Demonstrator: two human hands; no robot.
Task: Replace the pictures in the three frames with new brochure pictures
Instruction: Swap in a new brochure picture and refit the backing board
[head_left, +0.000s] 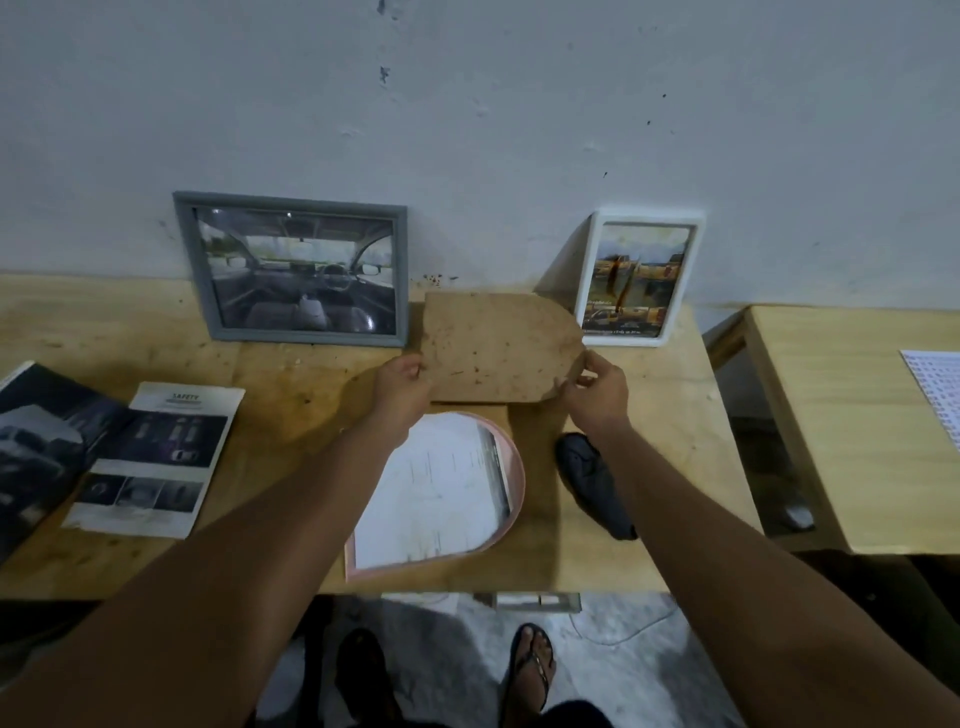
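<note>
Desk (649, 519) with grey frame (296, 270) and white frame (636, 278) propped against wall (519, 130). Pink arched frame (517, 467) flat near front edge, paper sheet (431, 493) inside. Brown backing board (498, 348) held just beyond it, edges pinched by left hand (402, 384) and right hand (597, 395).

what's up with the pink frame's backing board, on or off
Off. The left hand and right hand hold the brown backing board away from the pink frame, which lies flat with a paper sheet exposed inside.
</note>
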